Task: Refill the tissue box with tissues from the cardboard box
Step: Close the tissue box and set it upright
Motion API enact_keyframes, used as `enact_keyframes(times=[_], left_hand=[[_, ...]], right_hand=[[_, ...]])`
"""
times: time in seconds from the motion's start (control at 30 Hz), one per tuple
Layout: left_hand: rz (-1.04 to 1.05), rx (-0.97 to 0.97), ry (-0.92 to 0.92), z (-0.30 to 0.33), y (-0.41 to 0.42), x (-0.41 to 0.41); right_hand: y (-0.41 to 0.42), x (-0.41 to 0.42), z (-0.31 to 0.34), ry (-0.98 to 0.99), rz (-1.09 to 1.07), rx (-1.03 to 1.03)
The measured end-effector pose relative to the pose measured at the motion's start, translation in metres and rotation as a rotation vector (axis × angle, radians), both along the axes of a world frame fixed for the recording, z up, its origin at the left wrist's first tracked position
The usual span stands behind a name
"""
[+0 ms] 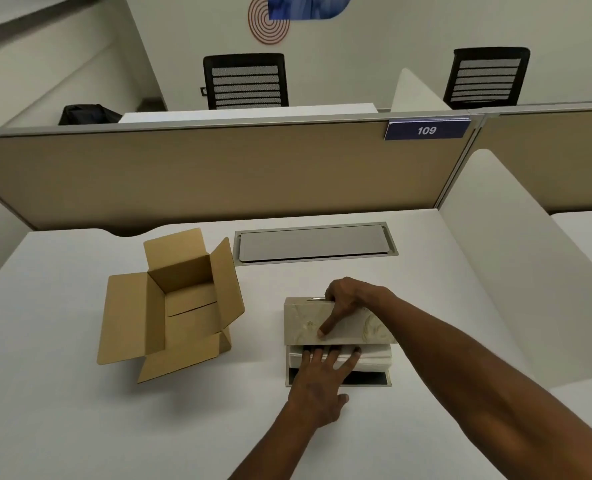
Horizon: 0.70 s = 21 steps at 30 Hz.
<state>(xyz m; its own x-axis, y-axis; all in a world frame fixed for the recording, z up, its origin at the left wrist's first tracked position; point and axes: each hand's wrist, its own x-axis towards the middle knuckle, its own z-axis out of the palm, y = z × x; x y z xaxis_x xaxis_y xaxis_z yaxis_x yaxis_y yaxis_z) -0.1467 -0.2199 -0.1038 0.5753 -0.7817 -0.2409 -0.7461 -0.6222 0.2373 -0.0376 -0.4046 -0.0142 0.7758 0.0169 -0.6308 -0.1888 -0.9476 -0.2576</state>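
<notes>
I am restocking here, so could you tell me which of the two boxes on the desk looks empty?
The brown cardboard box on the left, flaps open, shows only its bare bottom. The marbled tissue box has white tissues under its lid.

Under the raised tissue box cover [336, 322], the left hand [317, 386] hides the middle of the tissues [374, 358] and the fingertips vanish. Behind it, the right hand [348, 299] conceals its own fingers.

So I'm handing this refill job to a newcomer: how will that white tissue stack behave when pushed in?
The tissue stack is probably soft: the left hand presses it flat-fingered. It likely sags if lifted by one end. The tissue box cover, steadied by the right hand, looks rigid.
</notes>
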Motion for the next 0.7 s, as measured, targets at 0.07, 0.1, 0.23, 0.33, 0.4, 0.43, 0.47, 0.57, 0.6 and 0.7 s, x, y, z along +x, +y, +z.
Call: enact_keyframes(times=[0.07, 0.1, 0.23, 0.33, 0.4, 0.43, 0.47, 0.57, 0.6, 0.7], left_hand=[[0.009, -0.007, 0.015, 0.002, -0.001, 0.001], [0.015, -0.01, 0.025, 0.002, -0.001, 0.001], [0.03, -0.008, 0.045, 0.002, 0.0, 0.001], [0.03, -0.005, 0.048, 0.006, -0.001, 0.0], [0.04, -0.025, 0.051, 0.008, 0.0, -0.001], [0.047, -0.039, 0.046, 0.008, 0.0, -0.002], [0.056, -0.055, 0.036, 0.007, 0.001, -0.004], [0.083, -0.092, 0.01, 0.005, 0.008, -0.012], [0.095, -0.108, 0.014, 0.004, 0.011, -0.016], [0.16, -0.144, 0.027, -0.002, 0.022, -0.028]], right_hand=[[-0.001, 0.004, 0.003, 0.036, -0.008, 0.012], [-0.001, 0.005, 0.004, 0.06, -0.007, 0.012], [0.002, 0.007, 0.003, 0.127, -0.009, 0.016], [0.0, 0.004, 0.0, 0.116, -0.021, 0.022], [0.0, 0.002, 0.0, 0.103, -0.02, 0.024], [0.001, 0.0, -0.001, 0.096, -0.018, 0.023], [0.002, -0.001, -0.001, 0.09, -0.014, 0.021], [0.004, -0.005, 0.0, 0.069, 0.002, 0.012], [0.005, -0.006, 0.0, 0.059, 0.006, 0.011], [0.007, -0.016, -0.003, 0.017, 0.016, 0.008]])
